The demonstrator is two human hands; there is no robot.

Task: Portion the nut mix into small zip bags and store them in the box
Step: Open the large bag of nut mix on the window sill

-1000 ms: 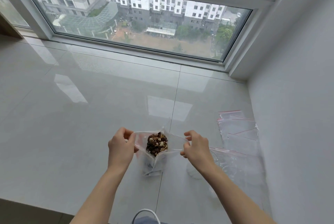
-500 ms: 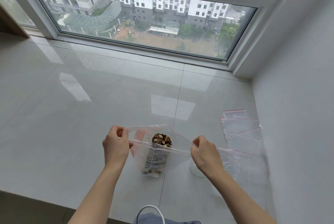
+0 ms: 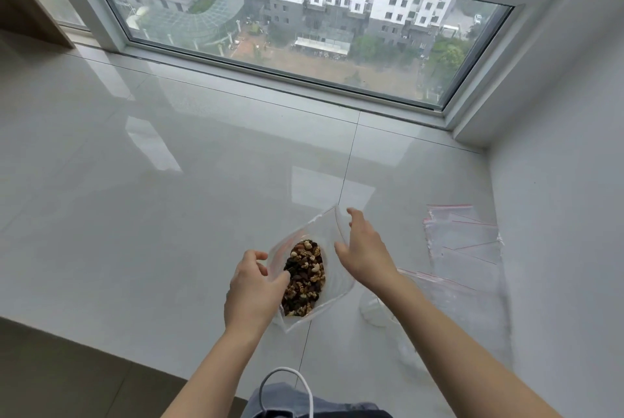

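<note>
Head view: my left hand (image 3: pixel 251 286) is pinching the nut mix bag (image 3: pixel 332 286) to steady its mouth. My right hand (image 3: pixel 363 253) is hovering beside it, fingers spread, gripping nothing, with empty zip bags (image 3: pixel 462 242) waiting to its right.

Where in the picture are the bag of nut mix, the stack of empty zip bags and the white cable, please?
bag of nut mix (image 3: pixel 305 277): head view, on the nuts seen through it.
stack of empty zip bags (image 3: pixel 462 235): head view, middle of the stack.
white cable (image 3: pixel 282 373): head view, top of its loop.
</note>
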